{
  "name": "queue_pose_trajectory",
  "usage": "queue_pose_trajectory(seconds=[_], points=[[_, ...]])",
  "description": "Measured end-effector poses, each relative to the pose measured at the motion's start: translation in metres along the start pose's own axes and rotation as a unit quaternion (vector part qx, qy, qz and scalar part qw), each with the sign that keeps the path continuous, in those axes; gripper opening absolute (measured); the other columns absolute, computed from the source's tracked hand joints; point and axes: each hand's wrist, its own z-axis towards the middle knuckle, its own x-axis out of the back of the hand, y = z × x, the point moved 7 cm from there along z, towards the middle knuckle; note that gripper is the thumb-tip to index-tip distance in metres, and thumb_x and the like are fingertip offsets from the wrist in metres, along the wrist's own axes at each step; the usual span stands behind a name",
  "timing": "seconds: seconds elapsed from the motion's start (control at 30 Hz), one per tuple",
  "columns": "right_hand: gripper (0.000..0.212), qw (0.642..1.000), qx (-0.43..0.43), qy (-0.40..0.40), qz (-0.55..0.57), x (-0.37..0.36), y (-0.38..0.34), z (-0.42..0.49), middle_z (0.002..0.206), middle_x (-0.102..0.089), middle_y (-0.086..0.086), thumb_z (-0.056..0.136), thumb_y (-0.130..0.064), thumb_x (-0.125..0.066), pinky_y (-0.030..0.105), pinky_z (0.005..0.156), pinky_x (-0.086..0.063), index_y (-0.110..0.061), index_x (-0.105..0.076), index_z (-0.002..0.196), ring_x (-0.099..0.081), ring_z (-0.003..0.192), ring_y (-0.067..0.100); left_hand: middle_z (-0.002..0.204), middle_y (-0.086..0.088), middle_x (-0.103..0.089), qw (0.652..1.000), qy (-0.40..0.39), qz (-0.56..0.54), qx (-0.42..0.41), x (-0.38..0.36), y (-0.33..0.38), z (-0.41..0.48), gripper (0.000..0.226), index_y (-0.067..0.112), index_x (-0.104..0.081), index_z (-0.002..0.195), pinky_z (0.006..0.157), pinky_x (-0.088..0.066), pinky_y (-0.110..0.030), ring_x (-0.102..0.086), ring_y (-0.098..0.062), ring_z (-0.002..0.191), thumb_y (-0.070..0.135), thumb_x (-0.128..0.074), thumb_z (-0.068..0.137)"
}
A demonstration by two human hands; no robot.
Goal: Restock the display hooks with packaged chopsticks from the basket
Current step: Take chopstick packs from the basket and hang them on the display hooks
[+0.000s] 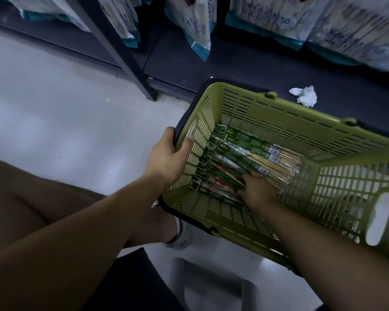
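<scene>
Left hand grips basket rim. Right hand down among chopstick packs on basket floor; fingers half-hidden, grasp unclear. Packs look light, stiff, slick-filmed; best pinched at header end.

hanging bags show "50" in round badges; print on chopstick packs is illegible.
</scene>
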Motion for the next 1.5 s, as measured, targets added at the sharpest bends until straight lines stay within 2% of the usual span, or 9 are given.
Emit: queue_pose_trajectory(seconds=[0.23,0.5,0.67,0.77,0.9,1.03,1.2,1.37,1.5], points=[[0.041,0.998,0.032,-0.039,-0.043,-0.009,0.001,-0.003,0.122,-0.06,0.011,0.098,-0.041,-0.063,0.037,0.089,-0.052,-0.017,-0.061,0.131,-0.057,0.112,0.028,0.081,-0.003,-0.064,1.0,-0.006,-0.008,0.0,0.001,-0.001,0.0,0.035,0.025,-0.05,0.1,0.068,-0.058,-0.049,-0.067,-0.028,0.076,0.059,-0.051,0.097],[0.006,0.99,0.023,0.033,0.132,0.035,0.022,-0.016,0.088,-0.062,-0.002,0.101,-0.028,-0.06,0.028,0.062,-0.038,-0.023,-0.062,0.105,-0.06,0.085,0.023,0.087,-0.003,-0.063,0.999,-0.039,-0.012,0.011,0.001,0.001,-0.001,0.029,0.023,-0.048,0.111,0.058,-0.051,-0.031,-0.062,-0.02,0.07,0.047,-0.057,0.1],[0.005,0.966,0.046,0.082,0.243,0.087,0.004,-0.042,0.081,-0.063,-0.001,0.103,-0.03,-0.058,0.028,0.057,-0.04,-0.025,-0.057,0.104,-0.06,0.073,0.021,0.139,-0.01,-0.047,0.99,0.081,0.076,-0.088,0.021,0.03,-0.016,0.061,0.012,-0.043,0.145,0.107,-0.045,-0.047,-0.049,-0.029,0.125,0.038,-0.066,0.095],[0.005,0.929,0.084,0.144,0.33,0.121,-0.033,-0.07,0.084,-0.07,-0.001,0.102,-0.032,-0.058,0.032,0.061,-0.052,-0.033,-0.058,0.098,-0.068,0.076,0.016,0.117,0.001,-0.054,0.978,0.093,0.026,-0.182,0.021,0.059,-0.031,0.042,0.019,-0.059,0.122,0.096,-0.051,-0.042,-0.057,-0.021,0.108,0.046,-0.063,0.089],[0.014,0.899,0.166,0.158,0.372,0.136,-0.099,-0.099,0.083,-0.069,-0.01,0.101,-0.028,-0.059,0.027,0.062,-0.052,-0.04,-0.057,0.095,-0.067,0.074,0.003,0.114,0.001,-0.071,0.971,-0.112,-0.205,-0.044,-0.013,0.06,-0.033,0.047,0.023,-0.064,0.122,0.089,-0.057,-0.033,-0.068,-0.017,0.106,0.057,-0.065,0.089],[0.02,0.898,0.219,0.092,0.369,0.124,-0.133,-0.106,0.091,-0.068,-0.016,0.091,-0.047,-0.061,0.025,0.073,-0.051,-0.037,-0.059,0.108,-0.064,0.084,-0.003,0.103,-0.001,-0.079,0.932,-0.106,-0.344,0.033,-0.013,0.055,-0.031,0.038,0.006,-0.063,0.125,0.068,-0.061,-0.023,-0.074,-0.02,0.099,0.039,-0.057,0.105],[0.041,0.897,0.122,0.03,0.424,0.099,-0.089,-0.083,0.087,-0.073,-0.003,0.092,-0.067,-0.052,0.043,0.08,-0.059,-0.03,-0.069,0.096,-0.071,0.082,0.019,0.079,-0.006,-0.076,0.888,-0.061,-0.454,0.035,0.018,0.052,-0.011,0.021,0.008,-0.052,0.114,0.08,-0.063,-0.048,-0.076,-0.027,0.075,0.029,-0.049,0.11],[0.024,0.974,0.0,-0.035,0.225,0.036,-0.01,-0.045,0.113,-0.068,0.002,0.102,-0.035,-0.059,0.03,0.076,-0.052,-0.023,-0.064,0.122,-0.063,0.094,0.016,0.065,-0.002,-0.067,0.888,-0.042,-0.453,0.068,0.024,0.035,-0.004,0.025,0.009,-0.052,0.101,0.053,-0.054,-0.032,-0.06,-0.017,0.052,0.034,-0.056,0.106],[0.048,0.986,-0.011,-0.102,0.134,-0.005,0.003,-0.031,0.126,-0.062,0.006,0.095,-0.036,-0.069,0.036,0.094,-0.052,-0.021,-0.055,0.138,-0.06,0.109,0.021,0.061,-0.001,-0.059,0.901,-0.059,-0.423,0.07,0.012,0.032,-0.009,0.023,0.009,-0.053,0.096,0.046,-0.046,-0.027,-0.05,-0.015,0.047,0.028,-0.065,0.101]])
